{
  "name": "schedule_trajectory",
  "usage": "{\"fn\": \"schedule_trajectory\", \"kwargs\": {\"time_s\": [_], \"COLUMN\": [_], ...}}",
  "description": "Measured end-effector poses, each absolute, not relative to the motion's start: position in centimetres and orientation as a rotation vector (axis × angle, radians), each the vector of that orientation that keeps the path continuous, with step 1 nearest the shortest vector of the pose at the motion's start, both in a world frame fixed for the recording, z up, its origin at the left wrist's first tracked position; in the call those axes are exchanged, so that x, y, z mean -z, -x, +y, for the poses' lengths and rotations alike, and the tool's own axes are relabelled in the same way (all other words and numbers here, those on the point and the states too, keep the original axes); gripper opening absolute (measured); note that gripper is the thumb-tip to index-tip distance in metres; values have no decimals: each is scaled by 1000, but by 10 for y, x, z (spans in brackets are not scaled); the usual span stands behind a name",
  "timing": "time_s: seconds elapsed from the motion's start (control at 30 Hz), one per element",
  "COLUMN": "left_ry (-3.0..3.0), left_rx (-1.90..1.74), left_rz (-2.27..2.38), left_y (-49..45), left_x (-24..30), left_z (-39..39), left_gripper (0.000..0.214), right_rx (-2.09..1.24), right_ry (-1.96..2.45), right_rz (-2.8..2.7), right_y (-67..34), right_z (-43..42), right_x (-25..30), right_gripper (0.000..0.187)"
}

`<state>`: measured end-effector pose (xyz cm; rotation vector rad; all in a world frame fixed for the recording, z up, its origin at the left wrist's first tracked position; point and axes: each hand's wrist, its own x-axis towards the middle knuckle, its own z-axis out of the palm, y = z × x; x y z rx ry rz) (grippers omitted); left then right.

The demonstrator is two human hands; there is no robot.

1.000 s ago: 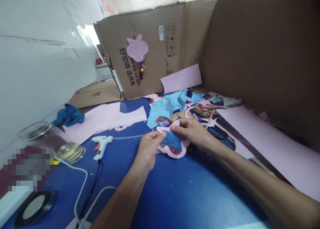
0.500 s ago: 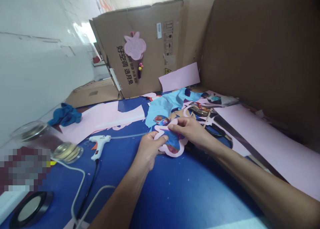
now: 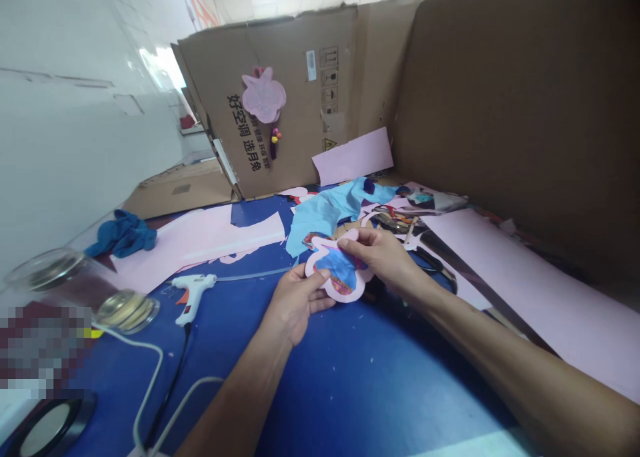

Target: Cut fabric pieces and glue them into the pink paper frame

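Between my two hands, above the blue tabletop, is a pink paper cutout (image 3: pixel 356 293) with a wavy outline. Blue patterned fabric (image 3: pixel 340 265) shows in its middle, with a reddish-gold edge at the bottom. My left hand (image 3: pixel 299 300) grips its left side, thumb on the front and fingers behind. My right hand (image 3: pixel 383 254) pinches the upper right edge between thumb and fingers. Beyond the hands lies a light-blue cloth (image 3: pixel 320 214). A similar pink cutout (image 3: pixel 264 96) hangs on the cardboard, a beaded tassel (image 3: pixel 275 137) below it.
A white glue gun (image 3: pixel 194 294) lies on the left with its cord. A clear jar (image 3: pixel 60 270), black tape roll (image 3: pixel 53 427) and dark-blue cloth (image 3: pixel 123 234) are farther left. Pink sheets (image 3: pixel 200 240) cover both sides. Cardboard walls (image 3: pixel 300 144) stand behind and right.
The cutout has tilted in my hands, showing more of the blue fabric. My left fingers now show spread beneath it. The whole view has shifted slightly.
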<state>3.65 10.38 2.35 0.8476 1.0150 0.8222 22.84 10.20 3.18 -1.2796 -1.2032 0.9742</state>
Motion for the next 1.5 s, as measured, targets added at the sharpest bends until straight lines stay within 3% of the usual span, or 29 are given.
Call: {"fn": "schedule_trajectory", "kwargs": {"time_s": [0.37,0.73,1.0,1.27,1.5], "left_ry": [-924,-947,-967,-963,-924], "left_rx": [-781,-808,-822,-1039,-1249], "left_rz": [1083,1147,1104,1028,967], "left_y": [-48,-52,-50,-39,-31], "left_x": [-24,-28,-23,-19,-21], "left_z": [97,95,96,105,114], "left_gripper": [8,4,14,47,40], "right_rx": [-905,-887,-868,-865,-887], "right_ry": [1212,1201,1185,1190,1198], "right_rz": [-1129,-1131,-1141,-1081,-1097], "right_y": [-228,-229,-230,-235,-233], "right_z": [104,106,109,111,108], "right_x": [-32,-30,-26,-25,-26], "right_gripper": [35,38,39,41,44]}}
